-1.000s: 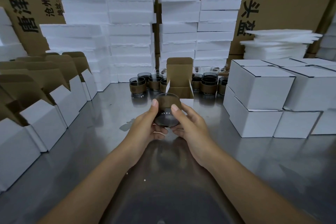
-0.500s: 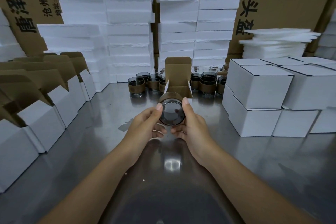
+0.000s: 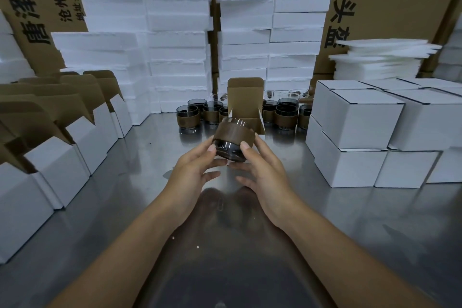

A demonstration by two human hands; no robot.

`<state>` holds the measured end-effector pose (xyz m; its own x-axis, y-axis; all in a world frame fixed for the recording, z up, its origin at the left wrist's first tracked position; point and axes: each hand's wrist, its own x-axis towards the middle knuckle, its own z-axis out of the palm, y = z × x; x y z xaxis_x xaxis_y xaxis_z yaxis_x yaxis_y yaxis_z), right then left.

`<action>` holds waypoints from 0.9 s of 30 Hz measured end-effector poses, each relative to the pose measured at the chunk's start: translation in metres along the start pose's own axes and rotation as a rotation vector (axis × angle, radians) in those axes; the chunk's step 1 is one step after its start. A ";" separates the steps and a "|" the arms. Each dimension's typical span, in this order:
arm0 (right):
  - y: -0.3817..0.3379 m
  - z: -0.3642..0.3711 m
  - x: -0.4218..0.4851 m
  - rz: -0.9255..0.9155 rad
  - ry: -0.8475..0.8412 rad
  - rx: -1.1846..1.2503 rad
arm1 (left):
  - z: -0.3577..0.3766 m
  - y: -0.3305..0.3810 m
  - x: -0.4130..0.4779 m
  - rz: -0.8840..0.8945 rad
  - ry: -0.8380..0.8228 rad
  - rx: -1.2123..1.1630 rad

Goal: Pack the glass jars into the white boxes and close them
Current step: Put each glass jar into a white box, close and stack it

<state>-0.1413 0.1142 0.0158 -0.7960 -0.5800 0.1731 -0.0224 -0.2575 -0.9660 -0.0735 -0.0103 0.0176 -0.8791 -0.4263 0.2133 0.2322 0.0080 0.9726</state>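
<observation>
**Jar tipped toward the open box**

I hold the jar (image 3: 233, 141) over the middle of the bench (image 3: 100, 207), just above the steel. It is tilted: the dark base faces back at me and the clear rim points up and away, so its long axis runs straight from me toward the open box (image 3: 246, 97). That box stands directly beyond the jar, lid flap upright at the back, mouth upward, as far as I can tell.

My left hand (image 3: 197, 170) and right hand (image 3: 265, 170) pinch the jar from either side, thumbs on top, the lower fingers loosely spread and off the glass. Neither hand is clearly nearer the box; I judge the jar must be righted and go forward and down into it.

The other jars (image 3: 188, 117) wait at the bench's far edge, either side of the box. Shut boxes (image 3: 357, 120) are stacked at the right edge, unfilled boxes (image 3: 75, 132) line the left edge, and foam blocks (image 3: 175, 32) rise behind.
</observation>
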 end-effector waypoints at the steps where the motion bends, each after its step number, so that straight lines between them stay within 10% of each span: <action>1: 0.000 0.000 0.000 -0.005 -0.009 0.009 | 0.000 0.000 -0.001 0.014 -0.006 0.023; 11: 0.005 -0.002 0.001 -0.104 0.108 0.038 | 0.011 0.006 -0.013 0.069 -0.034 0.181; 20: -0.005 -0.013 0.004 -0.312 0.310 -0.153 | 0.029 0.004 0.012 0.300 0.262 0.544; 27: -0.009 -0.015 0.000 -0.351 0.296 -0.229 | 0.048 0.006 0.052 0.129 0.387 0.524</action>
<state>-0.1497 0.1278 0.0212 -0.8530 -0.2365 0.4652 -0.4250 -0.2023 -0.8823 -0.1376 0.0107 0.0385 -0.6220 -0.6861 0.3774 0.0058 0.4778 0.8784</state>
